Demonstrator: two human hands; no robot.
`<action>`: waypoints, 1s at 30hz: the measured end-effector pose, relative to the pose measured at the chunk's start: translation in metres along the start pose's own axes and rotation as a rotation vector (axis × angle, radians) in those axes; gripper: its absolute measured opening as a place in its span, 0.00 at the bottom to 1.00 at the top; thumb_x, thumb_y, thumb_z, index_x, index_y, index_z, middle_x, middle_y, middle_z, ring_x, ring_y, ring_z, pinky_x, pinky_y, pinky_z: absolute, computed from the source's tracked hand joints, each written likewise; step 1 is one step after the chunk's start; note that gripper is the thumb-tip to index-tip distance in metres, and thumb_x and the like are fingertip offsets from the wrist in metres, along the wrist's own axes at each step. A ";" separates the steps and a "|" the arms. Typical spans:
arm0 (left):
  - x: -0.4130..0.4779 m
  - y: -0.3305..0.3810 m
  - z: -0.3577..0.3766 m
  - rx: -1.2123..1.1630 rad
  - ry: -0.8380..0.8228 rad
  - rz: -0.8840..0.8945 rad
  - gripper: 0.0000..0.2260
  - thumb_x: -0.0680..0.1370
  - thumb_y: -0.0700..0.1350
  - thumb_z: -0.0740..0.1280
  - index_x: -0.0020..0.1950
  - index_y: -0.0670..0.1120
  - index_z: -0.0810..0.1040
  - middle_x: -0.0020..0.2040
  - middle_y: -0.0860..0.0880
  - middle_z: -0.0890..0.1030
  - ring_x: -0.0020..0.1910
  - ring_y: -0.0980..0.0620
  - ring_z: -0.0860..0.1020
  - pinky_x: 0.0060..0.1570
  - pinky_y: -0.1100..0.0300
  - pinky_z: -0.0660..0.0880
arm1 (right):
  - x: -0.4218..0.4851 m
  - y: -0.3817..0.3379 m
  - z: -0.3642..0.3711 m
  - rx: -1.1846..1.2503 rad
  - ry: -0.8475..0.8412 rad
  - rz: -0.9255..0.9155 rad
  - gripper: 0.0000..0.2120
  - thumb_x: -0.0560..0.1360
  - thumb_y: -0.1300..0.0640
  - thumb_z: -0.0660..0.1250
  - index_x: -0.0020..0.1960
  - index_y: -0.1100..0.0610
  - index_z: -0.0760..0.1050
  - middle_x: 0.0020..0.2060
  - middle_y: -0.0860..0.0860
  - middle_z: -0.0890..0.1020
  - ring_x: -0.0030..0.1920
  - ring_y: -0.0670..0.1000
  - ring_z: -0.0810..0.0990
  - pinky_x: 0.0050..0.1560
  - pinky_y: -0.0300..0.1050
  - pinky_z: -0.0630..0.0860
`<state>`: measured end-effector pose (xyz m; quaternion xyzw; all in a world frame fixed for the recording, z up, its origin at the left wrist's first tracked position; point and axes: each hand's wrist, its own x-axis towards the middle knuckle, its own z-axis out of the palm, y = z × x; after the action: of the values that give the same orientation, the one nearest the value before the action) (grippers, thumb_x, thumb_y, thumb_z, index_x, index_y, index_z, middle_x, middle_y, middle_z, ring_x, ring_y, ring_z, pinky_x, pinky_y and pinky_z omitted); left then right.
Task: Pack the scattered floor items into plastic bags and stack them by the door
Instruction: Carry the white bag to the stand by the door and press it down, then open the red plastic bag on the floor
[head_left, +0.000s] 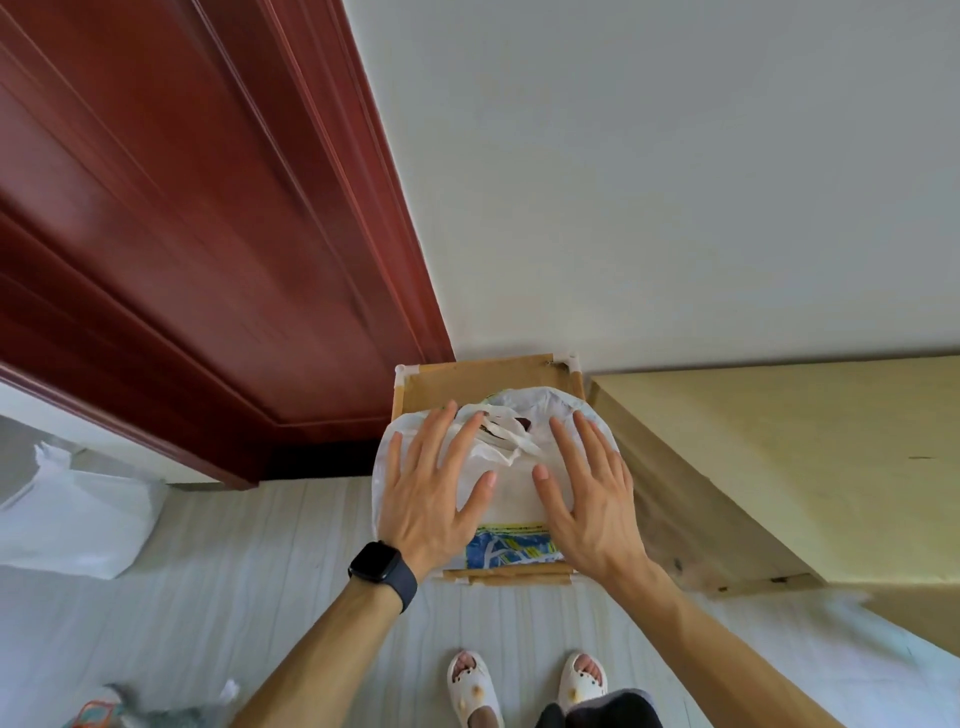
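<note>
A tied white plastic bag (511, 480) with a blue and yellow print sits on a low wooden-framed stand (483, 382) in the corner beside the dark red door (182, 249). My left hand (434, 488), with a dark watch on its wrist, lies flat on the bag's left side with fingers spread. My right hand (589, 499) presses flat on the bag's right side, fingers straight. The bag's knotted handles (506, 434) show between the two hands.
Another white plastic bag (78, 512) stands on the floor at the left by the door frame. A pale yellow board (779, 467) leans along the wall at the right. Some items (119, 712) lie on the grey floor at bottom left. My feet in white sandals (475, 686) stand below.
</note>
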<state>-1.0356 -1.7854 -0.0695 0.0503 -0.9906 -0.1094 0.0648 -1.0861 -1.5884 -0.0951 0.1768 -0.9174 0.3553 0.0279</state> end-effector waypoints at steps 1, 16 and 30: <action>-0.001 0.001 -0.002 -0.015 0.004 -0.013 0.27 0.80 0.64 0.50 0.78 0.56 0.59 0.79 0.53 0.55 0.78 0.52 0.54 0.74 0.41 0.52 | -0.002 0.000 -0.003 0.011 0.008 -0.010 0.28 0.81 0.40 0.51 0.78 0.47 0.58 0.78 0.48 0.60 0.79 0.47 0.52 0.76 0.54 0.56; 0.099 0.088 -0.051 -0.073 0.054 0.277 0.29 0.79 0.65 0.50 0.77 0.54 0.62 0.78 0.50 0.61 0.77 0.46 0.58 0.71 0.37 0.56 | -0.059 0.056 -0.145 -0.205 0.449 0.163 0.20 0.79 0.47 0.62 0.69 0.50 0.75 0.70 0.52 0.74 0.76 0.53 0.63 0.71 0.58 0.66; -0.038 0.410 -0.034 -0.186 -0.192 1.052 0.28 0.78 0.66 0.43 0.78 0.60 0.57 0.79 0.51 0.59 0.78 0.50 0.53 0.74 0.39 0.48 | -0.393 0.050 -0.303 -0.520 0.936 0.960 0.18 0.80 0.48 0.63 0.68 0.47 0.74 0.70 0.49 0.73 0.76 0.50 0.62 0.74 0.55 0.60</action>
<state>-1.0280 -1.3896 0.0508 -0.4686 -0.8696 -0.1537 0.0241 -0.7581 -1.2337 0.0297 -0.4294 -0.8407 0.1369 0.3001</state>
